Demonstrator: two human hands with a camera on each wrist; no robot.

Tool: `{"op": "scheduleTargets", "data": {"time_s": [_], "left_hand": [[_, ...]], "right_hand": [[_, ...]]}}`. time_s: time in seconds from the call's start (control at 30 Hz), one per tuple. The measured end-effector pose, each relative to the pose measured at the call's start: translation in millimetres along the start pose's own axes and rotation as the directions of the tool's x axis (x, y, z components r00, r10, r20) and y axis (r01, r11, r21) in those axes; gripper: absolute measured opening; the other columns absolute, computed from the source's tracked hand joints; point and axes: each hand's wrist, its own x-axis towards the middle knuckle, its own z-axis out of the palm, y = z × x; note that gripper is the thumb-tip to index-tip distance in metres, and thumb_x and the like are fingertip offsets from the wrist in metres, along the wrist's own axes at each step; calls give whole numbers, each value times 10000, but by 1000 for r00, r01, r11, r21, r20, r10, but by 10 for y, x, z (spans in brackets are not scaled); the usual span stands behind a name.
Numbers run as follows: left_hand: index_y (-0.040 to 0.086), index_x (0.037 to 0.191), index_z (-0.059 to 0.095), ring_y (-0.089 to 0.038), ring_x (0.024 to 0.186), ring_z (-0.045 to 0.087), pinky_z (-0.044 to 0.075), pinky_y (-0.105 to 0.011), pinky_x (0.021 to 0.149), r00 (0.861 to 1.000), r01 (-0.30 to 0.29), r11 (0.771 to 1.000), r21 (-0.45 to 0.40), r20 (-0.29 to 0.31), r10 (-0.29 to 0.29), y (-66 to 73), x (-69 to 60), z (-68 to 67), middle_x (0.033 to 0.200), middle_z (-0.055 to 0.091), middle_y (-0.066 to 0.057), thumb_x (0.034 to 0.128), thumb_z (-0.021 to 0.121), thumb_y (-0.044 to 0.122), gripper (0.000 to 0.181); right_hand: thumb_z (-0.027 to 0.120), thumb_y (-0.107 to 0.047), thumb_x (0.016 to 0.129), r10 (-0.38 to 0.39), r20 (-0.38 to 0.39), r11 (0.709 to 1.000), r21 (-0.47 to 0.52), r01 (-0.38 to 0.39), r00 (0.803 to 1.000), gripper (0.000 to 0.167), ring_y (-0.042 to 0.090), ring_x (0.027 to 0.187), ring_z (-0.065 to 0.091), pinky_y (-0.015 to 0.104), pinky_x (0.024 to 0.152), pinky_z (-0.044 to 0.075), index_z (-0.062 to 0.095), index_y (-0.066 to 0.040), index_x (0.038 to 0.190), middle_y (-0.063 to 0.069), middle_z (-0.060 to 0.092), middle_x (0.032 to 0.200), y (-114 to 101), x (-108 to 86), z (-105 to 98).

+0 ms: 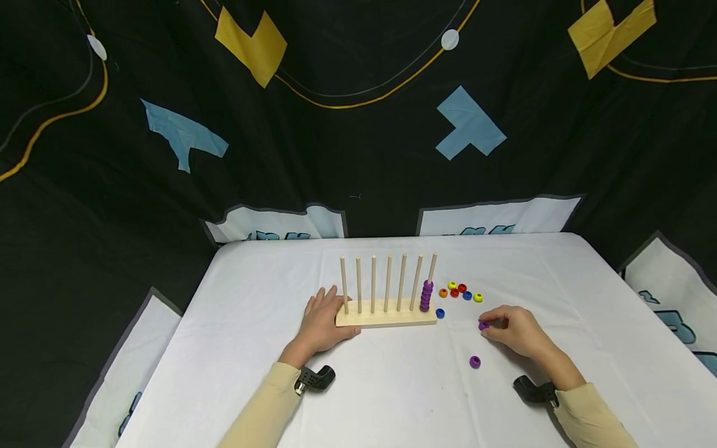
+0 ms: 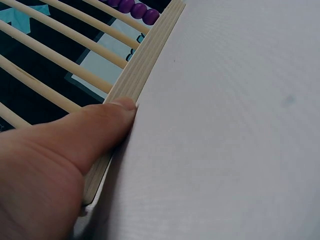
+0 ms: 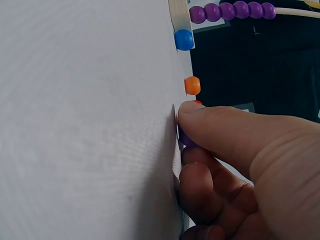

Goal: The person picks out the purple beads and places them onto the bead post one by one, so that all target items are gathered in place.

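Note:
A wooden peg rack (image 1: 386,318) stands on the white table with several upright pegs. Purple beads (image 1: 426,297) are stacked on its rightmost peg. My left hand (image 1: 322,323) grips the rack's left end, and in the left wrist view its thumb (image 2: 107,120) lies along the front edge of the base. Off to the right of the rack, my right hand (image 1: 518,333) pinches a purple bead (image 1: 484,325) between thumb and fingers, close to the tabletop. In the right wrist view that bead is mostly hidden by the thumb (image 3: 220,127). Another purple bead (image 1: 475,362) lies nearer to me.
A blue bead (image 1: 440,313) lies beside the rack's right end. Behind it are scattered an orange bead (image 1: 443,292), a yellow bead (image 1: 478,297), another blue bead (image 1: 467,295) and red ones. Dark cloth (image 1: 347,162) hangs behind the table.

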Motion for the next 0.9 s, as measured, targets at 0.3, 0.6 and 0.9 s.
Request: {"op": "scheduleTargets", "data": {"time_s": [0.3, 0.6, 0.9], "left_hand": [[45, 1356, 596, -492, 1552, 192, 123, -640, 1260, 1000, -1, 1000, 5, -1, 1, -11, 5, 13, 1629, 335, -262, 806, 819, 389, 686], [44, 1339, 603, -496, 1549, 198, 130, -644, 1257, 1000, -7, 1000, 15, -6, 8, -18, 25, 10, 1626, 336, -268, 801, 831, 384, 677], [45, 1338, 603, -497, 1546, 205, 134, -644, 1256, 1000, -8, 1000, 16, -7, 8, -30, 22, 20, 1625, 341, -266, 801, 828, 397, 680]], "right_hand": [[801, -109, 838, 14, 1, 1000, 4, -14, 1000, 211, 102, 694, 469, 211, 569, 401, 782, -45, 1038, 60, 742, 950, -2, 12, -2], [774, -90, 871, 47, 24, 994, 95, -49, 999, 249, 112, 606, 547, 224, 500, 489, 754, 7, 1099, 167, 765, 1012, -80, 35, -66], [755, -71, 888, 3, -7, 996, 89, -2, 1000, 278, 120, 585, 590, 217, 508, 483, 735, 25, 1148, 218, 760, 1062, -182, 105, -156]]}}
